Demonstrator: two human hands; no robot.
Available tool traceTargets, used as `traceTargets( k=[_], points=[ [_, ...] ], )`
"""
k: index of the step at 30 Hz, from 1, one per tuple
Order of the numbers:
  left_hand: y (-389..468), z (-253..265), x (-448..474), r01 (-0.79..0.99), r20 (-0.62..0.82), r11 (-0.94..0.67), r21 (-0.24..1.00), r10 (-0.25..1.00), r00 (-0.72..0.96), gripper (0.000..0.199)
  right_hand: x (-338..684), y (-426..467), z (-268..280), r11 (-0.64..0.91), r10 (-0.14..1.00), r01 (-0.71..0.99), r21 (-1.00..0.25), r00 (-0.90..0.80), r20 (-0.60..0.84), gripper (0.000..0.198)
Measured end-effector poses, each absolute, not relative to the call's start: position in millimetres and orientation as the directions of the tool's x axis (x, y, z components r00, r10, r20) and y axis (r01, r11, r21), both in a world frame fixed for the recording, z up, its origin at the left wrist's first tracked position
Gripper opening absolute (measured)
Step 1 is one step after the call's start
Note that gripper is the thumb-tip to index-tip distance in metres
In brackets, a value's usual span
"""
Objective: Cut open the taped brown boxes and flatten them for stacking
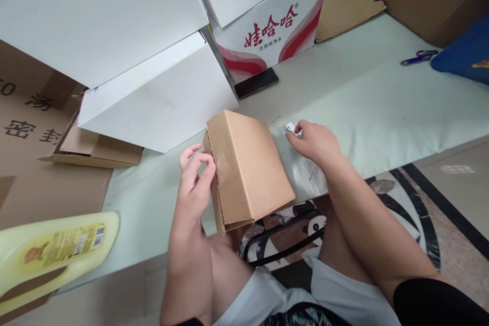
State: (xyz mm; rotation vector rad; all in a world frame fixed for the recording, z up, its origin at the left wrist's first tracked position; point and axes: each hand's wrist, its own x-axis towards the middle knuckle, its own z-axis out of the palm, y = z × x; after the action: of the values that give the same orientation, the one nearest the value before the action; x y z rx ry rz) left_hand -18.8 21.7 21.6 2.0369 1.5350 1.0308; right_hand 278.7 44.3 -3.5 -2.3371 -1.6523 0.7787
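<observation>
A closed brown cardboard box (257,163) rests tilted at the table's front edge, with clear tape on its narrow side. My left hand (196,170) is at the box's left edge, its thumb and index finger pinched against the seam; whether tape or a flap is between them is too small to tell. To the right of the box, my right hand (315,142) is closed around a small flat white tool (292,128) with a slot at its end, mostly hidden by the fingers. That hand is apart from the box, just above the tabletop.
White cartons (160,97) stand stacked behind the box, beside a red-and-white water carton (273,35). A black phone (256,83) lies before it. The pale green tabletop (367,86) bears a purple-handled item (419,57) and a blue object (464,53). A yellow jug (61,249) is left.
</observation>
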Motion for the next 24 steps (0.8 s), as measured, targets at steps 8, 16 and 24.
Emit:
traceTargets(
  k=[8, 16, 24],
  points=[
    [22, 38, -17, 0.444, 0.131, -0.141, 0.885, 0.99, 0.052, 0.025, 263, 40, -12, -0.194, 0.981, 0.577, -0.793, 0.139, -0.139, 0.015],
    [23, 49, -9, 0.271, 0.282, -0.207, 0.94, 0.919, -0.277, 0.039, 259, 5, 31, 0.482, 0.872, 0.162, -0.861, -0.19, 0.452, 0.036],
    [16, 54, 3, 0.419, 0.806, -0.689, 0.591, 0.515, -0.291, 0.036, 231, -30, 57, 0.7, 0.71, 0.506, -0.504, -0.572, 0.411, 0.031]
  ],
)
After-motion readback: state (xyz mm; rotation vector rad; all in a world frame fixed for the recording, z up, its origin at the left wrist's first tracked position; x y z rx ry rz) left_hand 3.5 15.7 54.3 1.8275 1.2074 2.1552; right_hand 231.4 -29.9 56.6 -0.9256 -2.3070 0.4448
